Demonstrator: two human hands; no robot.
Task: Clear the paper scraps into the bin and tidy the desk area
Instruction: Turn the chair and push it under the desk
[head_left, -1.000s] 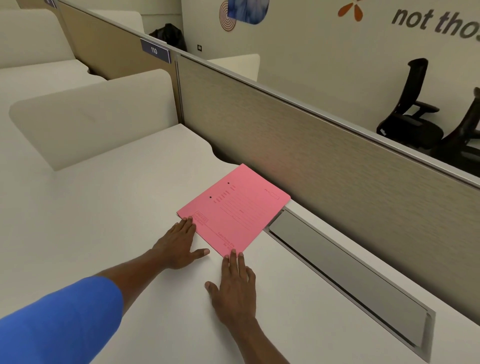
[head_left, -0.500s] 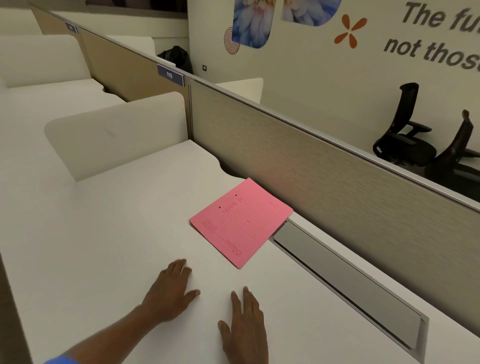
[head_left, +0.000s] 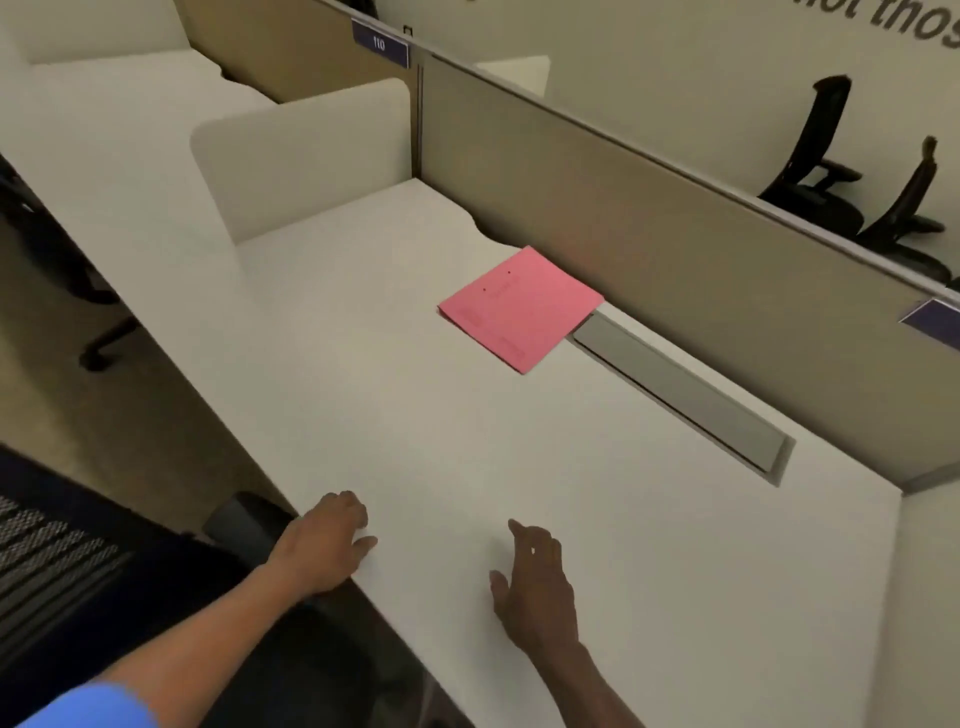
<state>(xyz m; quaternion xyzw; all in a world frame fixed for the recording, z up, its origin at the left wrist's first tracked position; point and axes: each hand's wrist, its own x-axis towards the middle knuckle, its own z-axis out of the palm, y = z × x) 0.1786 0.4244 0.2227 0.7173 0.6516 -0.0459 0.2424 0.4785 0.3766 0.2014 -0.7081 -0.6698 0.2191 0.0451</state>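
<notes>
A pink folder (head_left: 519, 306) lies flat on the white desk (head_left: 467, 426), close to the beige partition at the back. My left hand (head_left: 324, 543) rests at the desk's near edge with its fingers curled and nothing in it. My right hand (head_left: 535, 577) lies on the desk surface to its right, fingers loosely apart and empty. Both hands are well short of the folder. No paper scraps and no bin are in view.
A grey cable flap (head_left: 680, 395) is set into the desk right of the folder. The beige partition (head_left: 649, 218) runs along the back, a white divider (head_left: 306, 156) stands at the left. A dark chair (head_left: 78, 571) sits below the desk edge; black chairs (head_left: 831, 176) stand beyond the partition.
Both hands have left the pink folder and drawn back to the desk's near edge. The folder stays by the partition. The view has pulled back and shows the chair at lower left.
</notes>
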